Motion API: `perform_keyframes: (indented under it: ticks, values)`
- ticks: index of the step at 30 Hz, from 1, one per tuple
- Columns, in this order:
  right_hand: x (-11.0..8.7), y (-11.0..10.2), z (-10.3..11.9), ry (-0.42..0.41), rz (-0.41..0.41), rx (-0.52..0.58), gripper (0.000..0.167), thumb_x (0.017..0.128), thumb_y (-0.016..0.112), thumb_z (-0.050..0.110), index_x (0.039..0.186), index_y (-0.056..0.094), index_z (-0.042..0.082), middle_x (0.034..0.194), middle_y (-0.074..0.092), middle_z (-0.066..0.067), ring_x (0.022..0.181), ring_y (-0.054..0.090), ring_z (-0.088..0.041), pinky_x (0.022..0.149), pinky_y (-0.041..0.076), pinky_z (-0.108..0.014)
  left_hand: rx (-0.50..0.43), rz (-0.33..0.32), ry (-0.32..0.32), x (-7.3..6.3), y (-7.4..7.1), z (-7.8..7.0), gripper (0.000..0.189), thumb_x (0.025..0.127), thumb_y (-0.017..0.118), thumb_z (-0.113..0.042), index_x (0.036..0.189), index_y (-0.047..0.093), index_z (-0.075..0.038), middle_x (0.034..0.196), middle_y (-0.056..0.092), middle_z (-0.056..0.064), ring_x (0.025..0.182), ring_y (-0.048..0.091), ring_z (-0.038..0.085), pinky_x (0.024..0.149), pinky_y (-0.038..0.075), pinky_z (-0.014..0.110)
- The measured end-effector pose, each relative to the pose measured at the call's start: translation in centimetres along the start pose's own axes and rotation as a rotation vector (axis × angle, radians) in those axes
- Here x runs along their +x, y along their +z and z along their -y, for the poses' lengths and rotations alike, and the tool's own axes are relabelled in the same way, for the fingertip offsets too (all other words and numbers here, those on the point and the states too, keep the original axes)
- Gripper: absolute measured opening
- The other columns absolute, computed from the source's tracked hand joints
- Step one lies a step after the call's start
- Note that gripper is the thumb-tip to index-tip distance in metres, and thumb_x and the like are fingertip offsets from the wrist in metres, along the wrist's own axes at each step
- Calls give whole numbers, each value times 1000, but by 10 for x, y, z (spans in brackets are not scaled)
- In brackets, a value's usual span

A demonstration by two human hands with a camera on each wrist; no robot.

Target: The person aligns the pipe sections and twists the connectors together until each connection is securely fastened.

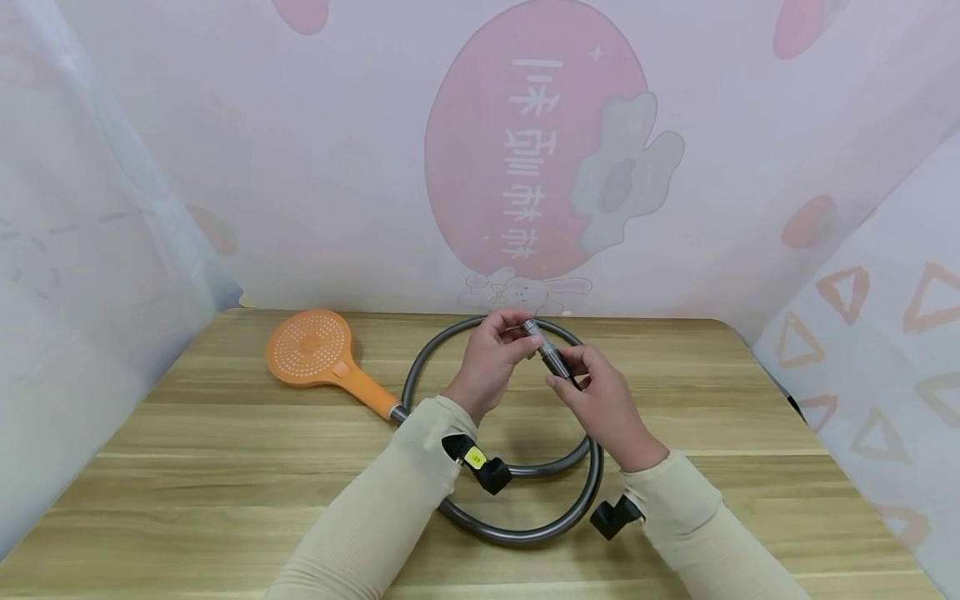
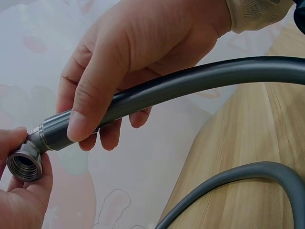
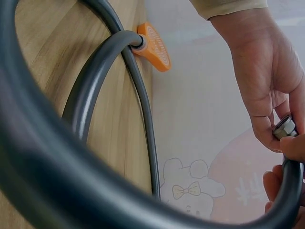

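A grey shower hose (image 1: 517,533) lies looped on the table, its free end raised above the surface. That end carries a metal threaded nut (image 2: 25,164), tilted at an angle to the hose, with its inner thread showing in the left wrist view. My left hand (image 1: 487,358) pinches the nut between thumb and fingers. Just behind it, my right hand (image 1: 600,400) grips the hose, thumb on the near side and fingers behind. An orange handheld shower head (image 1: 309,348) lies on the left, joined by its handle to the hose's other end.
The wood-grain table (image 1: 187,500) spreads under the hose, bounded at the back by a printed pink and white curtain (image 1: 360,167). Hose loops pass beneath both forearms. Small black cameras (image 1: 615,517) are strapped at the wrists.
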State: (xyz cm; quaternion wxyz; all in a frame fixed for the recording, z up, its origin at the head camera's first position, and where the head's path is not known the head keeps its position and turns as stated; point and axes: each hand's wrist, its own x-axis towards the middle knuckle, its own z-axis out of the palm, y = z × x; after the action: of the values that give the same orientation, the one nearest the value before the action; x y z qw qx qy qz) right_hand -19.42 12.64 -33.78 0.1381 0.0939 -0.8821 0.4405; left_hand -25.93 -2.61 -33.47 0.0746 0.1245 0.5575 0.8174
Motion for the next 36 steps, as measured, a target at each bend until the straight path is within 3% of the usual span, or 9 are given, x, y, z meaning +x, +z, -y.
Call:
perform_keyframes:
  ticks: [12,25,32,36]
  values:
    - [-1,1,-2,-35,-9,6,28,91,67,7,116,58,1,97,64,-10,87,57,-20,69,47,-26,-13,30,-13,-1,-2,-1,30,88,59,12,116,54,4,94,57,3,84,56,11,75,49,22]
    - [1,0,-6,-24,52,15,28,96,60,13,122,59,1,94,62,-8,82,54,-18,67,47,-26,-24,37,-12,-1,-3,-2,30,88,59,12,117,54,4,97,57,5,85,57,11,75,50,22]
    - [0,0,-6,-31,82,22,31,99,55,17,125,57,0,95,64,-9,83,59,-18,69,50,-29,-6,35,0,-2,-4,-1,31,88,60,11,118,55,4,96,58,4,85,57,11,75,49,22]
    - [0,1,-7,-27,103,41,33,101,50,18,127,55,-1,97,64,-10,89,63,-26,76,52,-36,18,32,19,-3,-4,0,31,88,60,11,118,55,4,96,59,3,86,57,12,75,49,23]
